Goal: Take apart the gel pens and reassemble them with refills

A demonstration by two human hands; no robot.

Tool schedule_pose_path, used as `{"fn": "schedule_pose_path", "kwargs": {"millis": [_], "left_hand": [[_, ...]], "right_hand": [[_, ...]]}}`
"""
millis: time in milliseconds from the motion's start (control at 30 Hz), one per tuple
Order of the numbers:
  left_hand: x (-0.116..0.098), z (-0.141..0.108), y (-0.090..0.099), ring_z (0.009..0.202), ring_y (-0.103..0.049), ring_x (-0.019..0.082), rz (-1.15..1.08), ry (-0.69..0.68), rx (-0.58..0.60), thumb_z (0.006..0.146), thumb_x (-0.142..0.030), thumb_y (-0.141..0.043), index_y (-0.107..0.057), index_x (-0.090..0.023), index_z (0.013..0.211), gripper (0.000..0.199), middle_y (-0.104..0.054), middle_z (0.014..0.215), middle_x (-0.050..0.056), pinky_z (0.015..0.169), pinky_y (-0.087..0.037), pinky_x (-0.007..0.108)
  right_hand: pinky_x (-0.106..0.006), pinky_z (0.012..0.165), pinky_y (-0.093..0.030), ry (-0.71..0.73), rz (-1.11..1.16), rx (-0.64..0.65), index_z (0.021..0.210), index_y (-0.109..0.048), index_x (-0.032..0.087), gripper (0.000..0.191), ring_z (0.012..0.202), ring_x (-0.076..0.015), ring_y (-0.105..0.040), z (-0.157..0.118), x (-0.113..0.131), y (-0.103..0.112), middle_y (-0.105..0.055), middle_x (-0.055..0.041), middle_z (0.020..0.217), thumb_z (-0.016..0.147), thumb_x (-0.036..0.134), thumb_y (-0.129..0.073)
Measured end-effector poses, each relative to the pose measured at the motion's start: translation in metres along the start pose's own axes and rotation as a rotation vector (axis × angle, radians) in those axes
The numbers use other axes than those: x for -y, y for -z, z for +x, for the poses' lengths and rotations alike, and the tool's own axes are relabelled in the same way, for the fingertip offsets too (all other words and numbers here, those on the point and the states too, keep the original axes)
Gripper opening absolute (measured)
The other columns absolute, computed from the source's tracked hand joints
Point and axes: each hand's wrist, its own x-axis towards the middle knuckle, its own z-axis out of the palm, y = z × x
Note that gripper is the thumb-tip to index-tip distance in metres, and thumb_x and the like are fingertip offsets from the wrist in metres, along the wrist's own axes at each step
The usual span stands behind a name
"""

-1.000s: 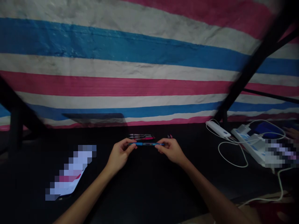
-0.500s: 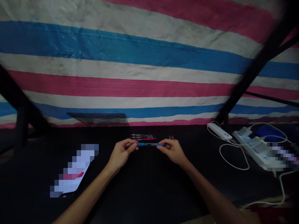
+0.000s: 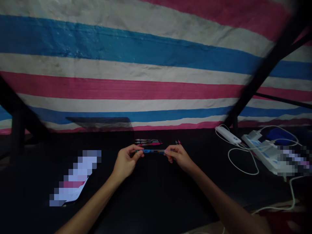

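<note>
A slim pen [image 3: 154,151] with blue parts and a see-through barrel lies level between my two hands, just above the black table. Its left end is pinched between the thumb and fingers of my left hand [image 3: 125,161]. At the other end, the fingers of my right hand [image 3: 180,158] close round the pen and cover its right tip. Behind it, several pens [image 3: 148,142], dark and red, lie side by side. Small dark and red tips [image 3: 178,142] show just beyond my right hand; what they belong to is partly hidden.
A lit phone [image 3: 80,182] lies at the left. On the right are a white power bank [image 3: 227,135], a power strip [image 3: 260,152] with plugs, looping white cables and a blue item [image 3: 279,136]. Striped sheeting [image 3: 146,91] hangs behind, with dark frame bars [image 3: 255,78] at both sides.
My right fingers have moved slightly left along the pen and curled more, covering the blue right end that showed before. My left hand keeps its pinch. The view has shifted a little.
</note>
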Motion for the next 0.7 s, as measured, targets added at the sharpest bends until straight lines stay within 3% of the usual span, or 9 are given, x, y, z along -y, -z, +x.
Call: {"fn": "schedule_pose_path", "kwargs": {"millis": [233,367,567,700], "left_hand": [[0.004,-0.001,-0.006,0.067,-0.059,0.017,0.035,0.030,-0.008,0.076,-0.031,-0.061,-0.063,-0.015,0.080,0.017,-0.064,0.066,0.002,0.064,-0.042,0.026],[0.004,0.001,-0.006,0.068,-0.058,0.016,0.023,0.093,0.026,0.077,-0.034,-0.059,-0.063,-0.016,0.078,0.019,-0.064,0.068,0.002,0.063,-0.040,0.025],[-0.011,0.001,-0.001,0.059,-0.049,0.013,0.022,0.098,0.217,0.083,-0.040,-0.050,-0.059,-0.017,0.073,0.027,-0.055,0.062,-0.001,0.056,-0.036,0.023],[-0.014,-0.004,0.000,0.053,-0.041,0.012,0.061,0.127,0.463,0.088,-0.044,-0.038,-0.059,-0.018,0.078,0.034,-0.047,0.058,-0.003,0.053,-0.032,0.022]], "right_hand": [[-0.021,0.038,-0.025,-0.110,0.099,0.006,0.061,-0.058,0.013,0.031,0.038,-0.0064,-0.033,0.002,-0.007,-0.004,-0.040,0.0050,0.043,0.073,0.041,-0.064],[-0.021,0.042,-0.029,-0.032,-0.029,-0.032,0.065,-0.058,0.015,0.031,0.042,-0.0075,-0.037,0.003,-0.007,-0.005,-0.043,0.0042,0.049,0.076,0.043,-0.060],[-0.023,0.051,-0.037,0.143,-0.245,0.000,0.074,-0.060,0.016,0.025,0.051,-0.0104,-0.045,0.000,0.002,0.000,-0.049,0.0015,0.060,0.079,0.041,-0.060],[-0.024,0.055,-0.039,0.207,-0.296,0.051,0.079,-0.061,0.016,0.024,0.056,-0.0119,-0.047,-0.004,0.009,0.003,-0.051,-0.0001,0.065,0.081,0.039,-0.057]]}}
